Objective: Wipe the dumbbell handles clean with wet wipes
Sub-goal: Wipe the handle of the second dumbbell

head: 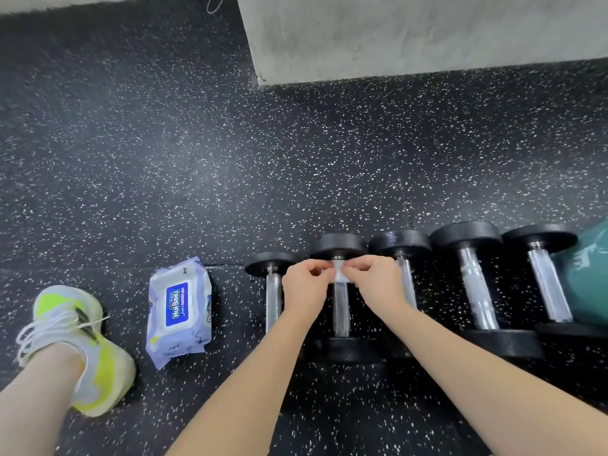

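Observation:
Several black dumbbells with chrome handles lie side by side on the speckled rubber floor. Both hands meet over the far end of the second dumbbell's handle (340, 311). My left hand (304, 286) and my right hand (375, 281) each pinch a small folded white wet wipe (339, 273) between fingertips, held right at the top of that handle near its far weight plate (339, 245). The leftmost dumbbell (273, 291) is partly hidden behind my left hand. A purple and white pack of wet wipes (179, 311) lies flat to the left of the dumbbells, lid closed.
My foot in a white and yellow sneaker (79, 347) stands at the lower left. A teal rounded object (589, 274) sits at the right edge beside the last dumbbell (547, 284). A grey concrete block (411, 34) rises at the back.

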Demonstrator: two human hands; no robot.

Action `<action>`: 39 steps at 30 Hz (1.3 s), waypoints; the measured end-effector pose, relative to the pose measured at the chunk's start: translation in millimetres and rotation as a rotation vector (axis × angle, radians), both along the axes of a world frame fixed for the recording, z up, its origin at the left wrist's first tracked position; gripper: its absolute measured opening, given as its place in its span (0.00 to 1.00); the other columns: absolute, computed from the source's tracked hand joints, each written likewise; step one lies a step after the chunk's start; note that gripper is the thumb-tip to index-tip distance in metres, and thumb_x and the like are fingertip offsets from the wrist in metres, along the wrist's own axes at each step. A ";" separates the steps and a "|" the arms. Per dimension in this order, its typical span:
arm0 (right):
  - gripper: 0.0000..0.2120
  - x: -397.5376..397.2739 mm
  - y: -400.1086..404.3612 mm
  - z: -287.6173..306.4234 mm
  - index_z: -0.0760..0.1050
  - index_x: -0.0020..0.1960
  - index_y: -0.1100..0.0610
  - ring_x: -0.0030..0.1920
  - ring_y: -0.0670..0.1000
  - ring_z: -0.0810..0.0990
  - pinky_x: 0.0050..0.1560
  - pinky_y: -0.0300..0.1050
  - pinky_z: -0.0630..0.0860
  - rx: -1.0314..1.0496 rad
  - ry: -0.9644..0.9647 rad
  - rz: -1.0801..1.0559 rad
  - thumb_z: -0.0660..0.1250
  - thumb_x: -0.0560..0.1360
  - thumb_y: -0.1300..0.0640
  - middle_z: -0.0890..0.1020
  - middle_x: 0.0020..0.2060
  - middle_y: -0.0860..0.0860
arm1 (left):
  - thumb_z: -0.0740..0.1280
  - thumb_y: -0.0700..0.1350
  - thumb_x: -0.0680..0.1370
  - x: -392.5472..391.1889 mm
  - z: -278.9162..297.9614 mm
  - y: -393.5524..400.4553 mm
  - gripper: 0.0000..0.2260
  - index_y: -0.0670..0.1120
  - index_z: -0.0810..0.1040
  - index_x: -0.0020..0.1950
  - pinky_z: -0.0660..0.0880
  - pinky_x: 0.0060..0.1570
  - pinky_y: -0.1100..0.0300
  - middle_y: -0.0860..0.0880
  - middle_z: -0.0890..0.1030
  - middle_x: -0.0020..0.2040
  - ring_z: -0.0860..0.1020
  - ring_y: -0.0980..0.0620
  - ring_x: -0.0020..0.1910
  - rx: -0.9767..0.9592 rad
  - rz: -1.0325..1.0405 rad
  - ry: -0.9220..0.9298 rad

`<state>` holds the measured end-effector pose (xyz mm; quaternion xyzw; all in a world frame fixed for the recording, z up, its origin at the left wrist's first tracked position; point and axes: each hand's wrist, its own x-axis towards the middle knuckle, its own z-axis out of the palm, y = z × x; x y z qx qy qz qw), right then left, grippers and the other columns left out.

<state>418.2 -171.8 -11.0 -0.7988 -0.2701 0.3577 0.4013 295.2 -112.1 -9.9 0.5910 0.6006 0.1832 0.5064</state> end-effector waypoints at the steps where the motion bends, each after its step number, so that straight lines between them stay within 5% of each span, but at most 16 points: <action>1: 0.05 0.7 -1.6 1.1 0.86 0.41 0.51 0.37 0.41 0.80 0.33 0.28 0.70 -0.014 -0.001 0.018 0.74 0.72 0.59 0.85 0.37 0.44 | 0.74 0.43 0.75 -1.9 0.3 -0.6 0.05 0.53 0.86 0.46 0.73 0.42 0.68 0.56 0.85 0.42 0.80 0.58 0.42 -0.016 -0.007 -0.006; 9: 0.05 2.3 -14.3 3.9 0.86 0.39 0.52 0.35 0.43 0.81 0.34 0.36 0.75 -0.102 -0.011 0.132 0.75 0.71 0.61 0.85 0.36 0.43 | 0.76 0.42 0.73 -16.8 1.9 -7.5 0.05 0.53 0.86 0.43 0.70 0.36 0.65 0.57 0.78 0.34 0.73 0.58 0.33 -0.082 -0.109 0.024; 15: 0.04 -0.4 -12.6 0.5 0.86 0.42 0.52 0.40 0.41 0.81 0.37 0.34 0.70 -0.052 -0.009 0.076 0.73 0.72 0.60 0.85 0.39 0.43 | 0.73 0.41 0.75 -6.7 -3.6 -15.7 0.06 0.54 0.86 0.45 0.74 0.43 0.66 0.56 0.85 0.42 0.81 0.58 0.44 0.004 -0.004 0.003; 22: 0.05 1.9 -0.4 -6.7 0.86 0.44 0.50 0.45 0.40 0.82 0.42 0.33 0.74 0.009 0.007 -0.031 0.73 0.74 0.59 0.86 0.40 0.43 | 0.73 0.40 0.76 9.7 -6.3 -4.2 0.06 0.51 0.86 0.47 0.73 0.44 0.68 0.57 0.85 0.42 0.82 0.61 0.44 -0.001 0.111 -0.073; 27: 0.05 3.8 3.8 -11.0 0.87 0.44 0.51 0.42 0.44 0.83 0.44 0.38 0.78 0.023 0.049 -0.060 0.74 0.73 0.59 0.86 0.38 0.44 | 0.74 0.42 0.74 12.3 -9.7 0.8 0.06 0.52 0.87 0.45 0.75 0.45 0.65 0.56 0.85 0.40 0.82 0.58 0.43 -0.011 0.113 -0.059; 35: 0.05 6.8 -9.1 -2.8 0.86 0.38 0.53 0.30 0.39 0.76 0.35 0.35 0.70 -0.055 0.033 0.085 0.74 0.70 0.61 0.81 0.27 0.41 | 0.76 0.40 0.72 -8.0 -3.9 -1.5 0.07 0.53 0.85 0.42 0.74 0.41 0.63 0.52 0.83 0.40 0.77 0.56 0.38 -0.106 -0.032 -0.011; 39: 0.06 4.3 -16.8 -1.8 0.85 0.36 0.52 0.34 0.44 0.79 0.40 0.41 0.75 -0.085 0.017 0.125 0.75 0.69 0.61 0.85 0.33 0.45 | 0.77 0.40 0.72 -13.6 -4.5 -5.9 0.07 0.52 0.84 0.41 0.77 0.42 0.60 0.52 0.83 0.41 0.78 0.54 0.39 -0.129 -0.069 0.024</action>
